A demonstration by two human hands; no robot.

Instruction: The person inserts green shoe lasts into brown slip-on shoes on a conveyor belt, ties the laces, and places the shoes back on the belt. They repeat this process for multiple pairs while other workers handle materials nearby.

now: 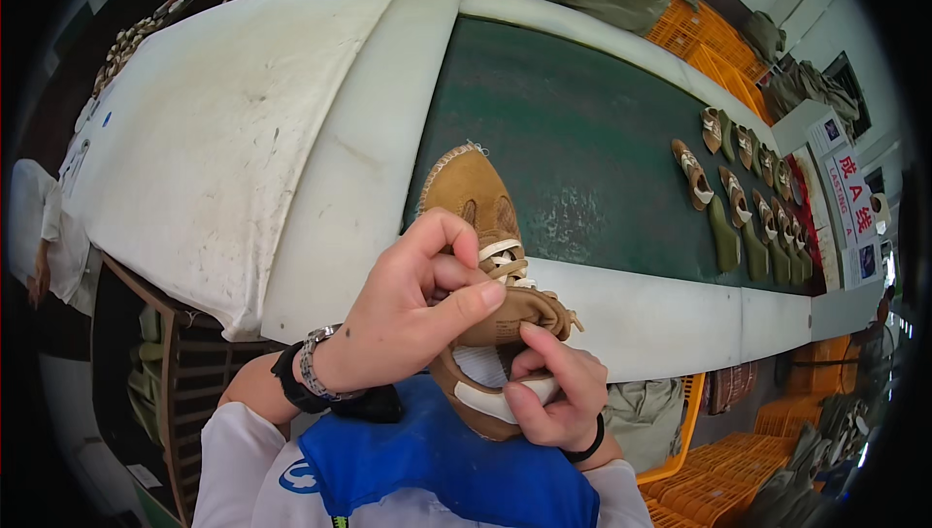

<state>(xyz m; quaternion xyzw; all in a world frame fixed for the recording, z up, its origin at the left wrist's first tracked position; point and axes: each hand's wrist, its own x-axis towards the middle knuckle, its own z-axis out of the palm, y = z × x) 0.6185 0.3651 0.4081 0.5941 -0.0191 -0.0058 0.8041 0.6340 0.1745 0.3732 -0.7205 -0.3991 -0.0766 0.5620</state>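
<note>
A brown shoe upper with pale laces and a light stitched edge lies in front of me, its toe pointing away over the edge of the green belt. My left hand is closed at the lacing, thumb and fingertips together at the top of the tongue. The shoe's tongue is folded toward me, showing its inner side. My right hand pinches the tongue's edge with the thumb near the white collar patch. Inside the opening, a white lining shows. Whether a lace end is between my left fingertips is hidden.
The green conveyor belt runs to the right, where several shoes and green shoe lasts lie. White table panels border it. A white cloth covers the left side. Orange crates stand lower right. Someone in white sleeves is at far left.
</note>
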